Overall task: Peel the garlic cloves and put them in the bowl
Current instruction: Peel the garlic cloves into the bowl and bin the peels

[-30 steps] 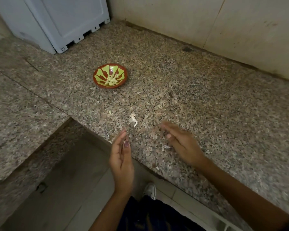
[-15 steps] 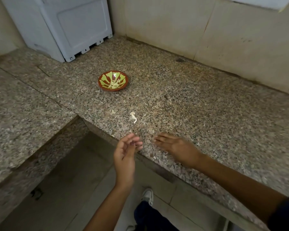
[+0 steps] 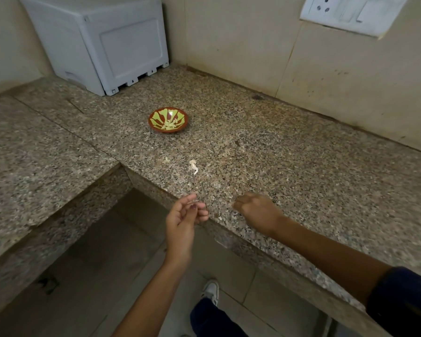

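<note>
Head view, looking down at a speckled granite counter (image 3: pixel 289 171) set in a corner. Left hand (image 3: pixel 184 218) hovers at the counter's front edge, palm turned inward; thumb and fingers come together on a thin pale sliver, apparently a scrap of garlic skin (image 3: pixel 192 203), too small to be sure. Right hand (image 3: pixel 257 210) rests on the counter near the edge, fingers curled under into a loose fist; whether it encloses a clove cannot be told, as the knuckles hide the palm.

The bowl (image 3: pixel 168 119), red-brown with a yellow-green pattern, stands well apart from both hands, further back on the counter. Pale peeled cloves (image 3: pixel 168 125) lie in its bottom. Between bowl and hands lies a curled white peel (image 3: pixel 194 167); a smaller fleck (image 3: pixel 166 159) sits just to its left.

Judgement: peeling looks nearly finished and the step in hand is clearing skins. To do it well, drop the pinched sliver onto the counter beside the other peel, not over the edge to the floor, then sweep the scraps into one heap, keeping them out of the bowl. Check the right fist for a remaining clove first.

No readable writing anywhere: white appliance (image 3: pixel 100 42) in the corner shows no brand, the wall socket plate (image 3: pixel 348 13) none either
</note>
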